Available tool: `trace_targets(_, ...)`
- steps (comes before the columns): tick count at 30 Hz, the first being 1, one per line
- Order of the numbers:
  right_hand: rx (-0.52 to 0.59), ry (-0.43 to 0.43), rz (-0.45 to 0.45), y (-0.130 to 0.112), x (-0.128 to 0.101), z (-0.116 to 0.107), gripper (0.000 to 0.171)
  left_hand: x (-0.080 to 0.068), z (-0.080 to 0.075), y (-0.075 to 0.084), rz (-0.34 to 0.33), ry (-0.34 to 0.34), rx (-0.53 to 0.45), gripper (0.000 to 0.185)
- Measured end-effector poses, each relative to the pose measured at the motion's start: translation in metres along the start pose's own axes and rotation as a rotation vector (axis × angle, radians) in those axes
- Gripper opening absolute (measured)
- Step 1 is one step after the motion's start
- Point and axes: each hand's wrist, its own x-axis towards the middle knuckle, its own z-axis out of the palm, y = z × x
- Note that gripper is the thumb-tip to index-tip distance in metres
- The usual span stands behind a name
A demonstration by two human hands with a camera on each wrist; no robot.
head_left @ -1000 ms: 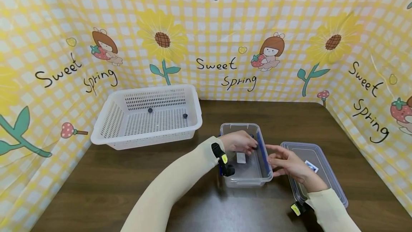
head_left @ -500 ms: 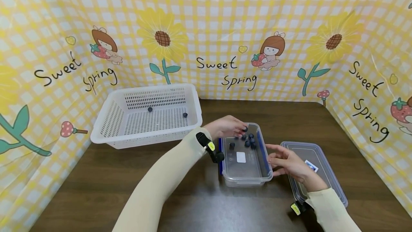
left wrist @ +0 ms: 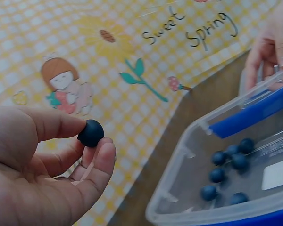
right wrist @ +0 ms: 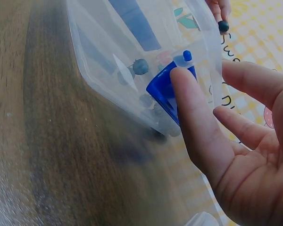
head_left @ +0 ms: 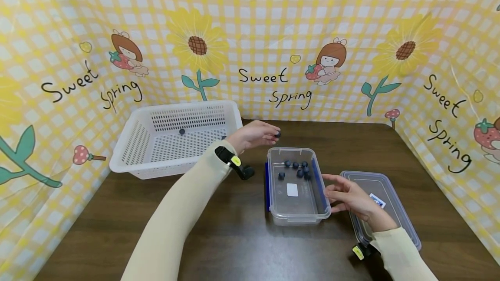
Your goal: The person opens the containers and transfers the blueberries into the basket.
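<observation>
Fingertips of the left hand are pinching a blueberry; right hand, fingers spread, is steadying the clear container.

The left arm, in a cream sleeve, reaches from the lower edge of the head view toward one o'clock, its wrist wearing a black strap with a yellow tag. The left hand is raised, palm turned inward, with thumb and forefinger tips pinched together at its three o'clock end; the other fingers curl loosely beneath. The right arm enters from five o'clock, also cream-sleeved, with a like strap at the wrist. The right hand lies with straight, slightly spread fingers pointing toward nine o'clock, thumb uppermost.
</observation>
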Motion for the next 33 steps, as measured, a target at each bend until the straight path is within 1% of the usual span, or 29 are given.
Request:
trace_targets(1, -0.001, 0.003, 0.004, 0.0, 0.0, 0.0, 0.052, -0.001, -0.003, 0.002, 0.005, 0.011, -0.002, 0.031)
trace_targets(2, -0.003, 0.005, 0.007, 0.0, 0.0, 0.001, 0.054, -0.008, -0.002, 0.009, -0.003, 0.047, 0.012, 0.033)
trace_targets(7, 0.002, 0.011, 0.012, -0.001, 0.001, 0.001, 0.055, -0.014, -0.02, 0.017, 0.05, 0.091, -0.034, 0.038)
trace_targets(10, 0.008, 0.004, 0.005, -0.001, 0.001, 0.001, 0.055, -0.017, -0.033, 0.018, 0.077, 0.118, -0.056, 0.04)
trace_targets(14, 0.012, -0.003, 0.005, -0.001, 0.001, 0.0, 0.055, -0.02, -0.05, 0.017, 0.095, 0.156, -0.084, 0.04)
trace_targets(18, 0.007, 0.001, 0.015, -0.001, 0.001, 0.0, 0.057, -0.026, -0.066, 0.016, 0.114, 0.181, -0.116, 0.034)
trace_targets(20, -0.001, 0.006, 0.02, -0.001, 0.001, 0.001, 0.058, -0.028, -0.075, 0.016, 0.115, 0.196, -0.133, 0.03)
trace_targets(22, -0.008, 0.008, 0.023, -0.001, 0.001, 0.001, 0.059, -0.032, -0.083, 0.016, 0.11, 0.217, -0.147, 0.03)
trace_targets(27, -0.01, 0.005, 0.021, -0.002, 0.001, 0.001, 0.058, -0.039, -0.102, 0.016, 0.102, 0.271, -0.189, 0.044)
trace_targets(29, -0.01, 0.006, 0.021, -0.002, 0.001, 0.001, 0.059, -0.041, -0.11, 0.015, 0.102, 0.299, -0.206, 0.043)
trace_targets(33, -0.012, 0.01, 0.025, -0.002, 0.001, 0.0, 0.06, -0.046, -0.124, 0.014, 0.099, 0.342, -0.209, 0.038)
